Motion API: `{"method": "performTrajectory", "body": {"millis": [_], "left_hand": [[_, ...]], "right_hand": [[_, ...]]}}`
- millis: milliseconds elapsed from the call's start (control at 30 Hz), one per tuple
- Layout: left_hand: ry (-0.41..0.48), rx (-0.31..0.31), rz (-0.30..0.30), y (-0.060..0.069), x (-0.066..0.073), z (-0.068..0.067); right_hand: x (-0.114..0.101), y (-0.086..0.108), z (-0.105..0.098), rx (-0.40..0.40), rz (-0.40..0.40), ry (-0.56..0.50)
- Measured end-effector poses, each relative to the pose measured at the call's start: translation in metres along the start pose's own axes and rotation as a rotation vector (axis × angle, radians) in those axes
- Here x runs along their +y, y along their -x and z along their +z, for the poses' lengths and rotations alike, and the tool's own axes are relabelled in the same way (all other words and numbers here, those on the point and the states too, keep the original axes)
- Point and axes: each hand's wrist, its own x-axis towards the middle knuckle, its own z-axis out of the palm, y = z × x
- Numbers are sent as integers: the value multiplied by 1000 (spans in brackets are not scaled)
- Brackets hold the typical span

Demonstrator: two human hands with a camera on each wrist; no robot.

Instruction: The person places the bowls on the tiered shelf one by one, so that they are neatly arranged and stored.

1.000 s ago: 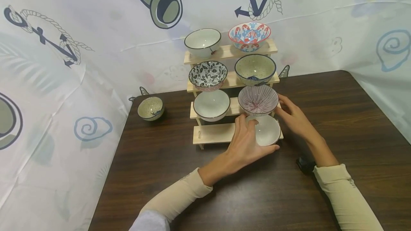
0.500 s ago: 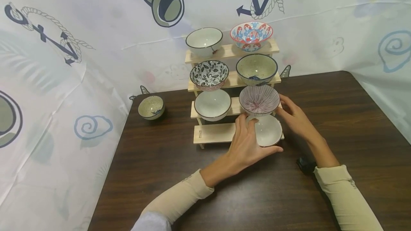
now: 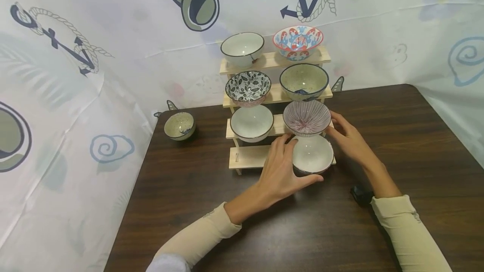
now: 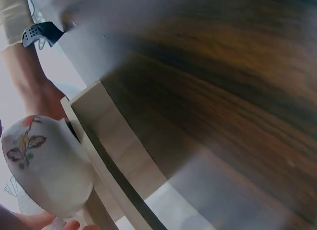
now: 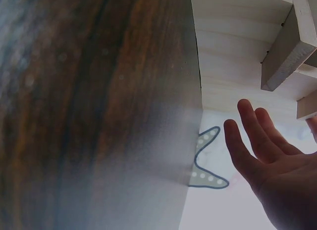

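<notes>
A white bowl (image 3: 313, 154) with a dark rim sits at the right end of the lowest shelf; the left wrist view shows a flower pattern on the outside of this white bowl (image 4: 54, 165). My left hand (image 3: 277, 175) is at its left side, thumb stretched along the front and fingers spread behind. Whether the fingertips touch it is unclear. My right hand (image 3: 351, 142) is beside the purple-striped bowl (image 3: 307, 117), one shelf up, its fingertips partly hidden behind that rim. In the right wrist view my right hand (image 5: 292, 175) has loosely extended fingers near the wooden stand (image 5: 285, 51).
Higher shelves hold a plain white bowl (image 3: 252, 123), a black-leaf bowl (image 3: 248, 87), a speckled green bowl (image 3: 304, 81), a white bowl (image 3: 242, 49) and a red-blue bowl (image 3: 298, 42). A small speckled bowl (image 3: 180, 126) stands on the dark table (image 3: 181, 188) at left.
My left hand has drawn slightly left, off the white bowl's rim, so more of the bowl shows. My right hand stays beside the striped bowl. The head view has shifted a little.
</notes>
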Motion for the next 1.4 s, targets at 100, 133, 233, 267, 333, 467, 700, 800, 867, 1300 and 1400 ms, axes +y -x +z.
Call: {"method": "performTrajectory", "body": {"millis": [100, 133, 233, 267, 333, 467, 700, 800, 867, 1300, 1400], "left_hand": [[-6, -34, 20, 2, -6, -5], [-3, -45, 29, 3, -7, -7], [10, -75, 58, 4, -13, -14], [14, -84, 68, 4, -15, -16], [22, -98, 90, 3, -18, -20], [16, -131, 136, 2, -23, -28], [4, -196, 199, 3, -32, -37], [-4, -224, 191, 5, -36, -42], [-8, -236, 184, 7, -39, -45], [-24, -273, 181, 17, -57, -59], [-44, -277, 159, 23, -61, -62]], "right_hand": [[0, 0, 0, -2, -2, 4], [0, 0, 0, -2, -3, 3], [0, 0, 1, -3, -1, -1], [0, 0, 1, -3, -1, -4], [-1, 0, 1, -4, 2, -11], [0, 0, 1, -16, -3, -28], [1, 0, 0, -30, -10, -37], [2, -1, 0, -28, -14, -37], [2, -1, 0, -28, -15, -37], [1, 1, -2, -20, -1, -30], [0, 0, 0, -27, -2, -30]]}}
